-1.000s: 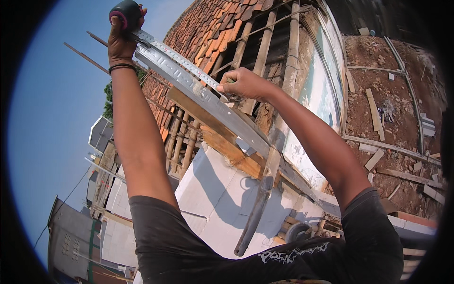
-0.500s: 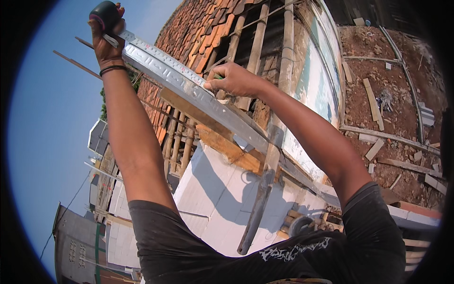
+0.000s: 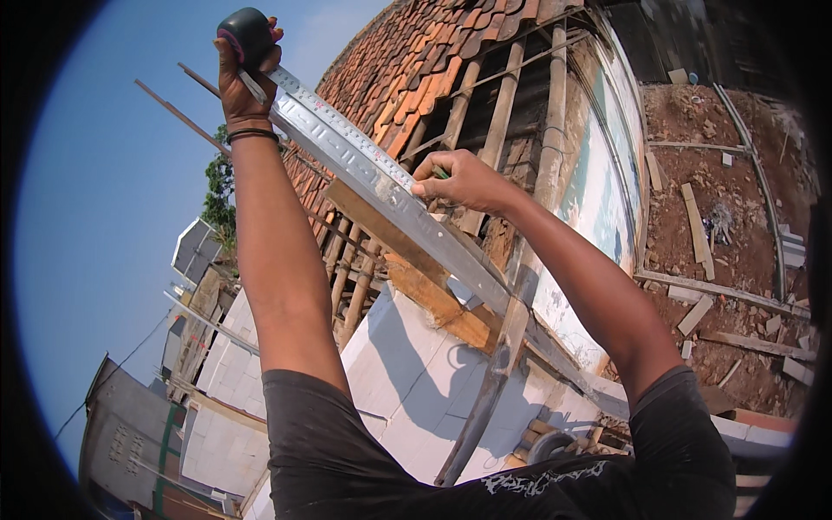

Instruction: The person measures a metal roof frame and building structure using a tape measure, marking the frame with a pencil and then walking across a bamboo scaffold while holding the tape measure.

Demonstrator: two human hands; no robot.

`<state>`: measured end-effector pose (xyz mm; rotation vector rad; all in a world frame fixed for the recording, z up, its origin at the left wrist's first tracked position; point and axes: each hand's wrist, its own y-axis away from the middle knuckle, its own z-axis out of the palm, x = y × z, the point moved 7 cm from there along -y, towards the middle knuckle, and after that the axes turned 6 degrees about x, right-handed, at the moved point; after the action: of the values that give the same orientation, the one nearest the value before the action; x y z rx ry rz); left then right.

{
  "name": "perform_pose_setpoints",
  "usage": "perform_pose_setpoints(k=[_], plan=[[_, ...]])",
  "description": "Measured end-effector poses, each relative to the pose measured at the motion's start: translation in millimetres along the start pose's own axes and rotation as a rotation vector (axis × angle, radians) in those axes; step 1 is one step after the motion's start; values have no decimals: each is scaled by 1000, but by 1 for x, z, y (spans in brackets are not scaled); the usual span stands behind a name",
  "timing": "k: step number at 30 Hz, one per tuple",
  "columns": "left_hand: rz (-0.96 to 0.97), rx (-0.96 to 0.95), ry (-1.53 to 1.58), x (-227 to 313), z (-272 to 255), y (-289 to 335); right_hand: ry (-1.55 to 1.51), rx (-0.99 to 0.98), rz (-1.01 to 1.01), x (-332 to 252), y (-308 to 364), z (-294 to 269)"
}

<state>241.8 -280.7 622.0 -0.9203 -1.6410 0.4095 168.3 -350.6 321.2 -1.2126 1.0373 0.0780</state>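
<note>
My left hand (image 3: 238, 82) is raised at the upper left, gripping a black tape measure case (image 3: 245, 35). Its silver tape (image 3: 338, 130) runs down and right along a long grey metal channel (image 3: 416, 230). My right hand (image 3: 464, 180) rests on that channel near the middle, fingers pinched on a thin green pencil (image 3: 440, 172) whose tip touches the metal beside the tape. A wooden plank (image 3: 407, 269) lies under the channel.
Behind the channel rises a roof of orange clay tiles (image 3: 416, 61) on timber rafters (image 3: 503, 113). A white block wall (image 3: 407, 381) lies below. Bare earth with scattered planks (image 3: 702, 217) is at the right, neighbouring houses at lower left.
Both hands and the channel have shifted slightly in the picture as my head moved. My right hand has slid a little along the channel. The grips are unchanged.
</note>
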Motion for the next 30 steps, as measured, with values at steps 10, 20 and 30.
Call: perform_pose_setpoints(k=[10,20,30], plan=[[7,-15,2,2,-6,0,90,288,-272,-26,-15,-33],[23,53,-54,5,-9,4,-298,215,-128,-70,-15,-30],[277,400,-395,21,-8,10,94,63,125,-27,6,-15]])
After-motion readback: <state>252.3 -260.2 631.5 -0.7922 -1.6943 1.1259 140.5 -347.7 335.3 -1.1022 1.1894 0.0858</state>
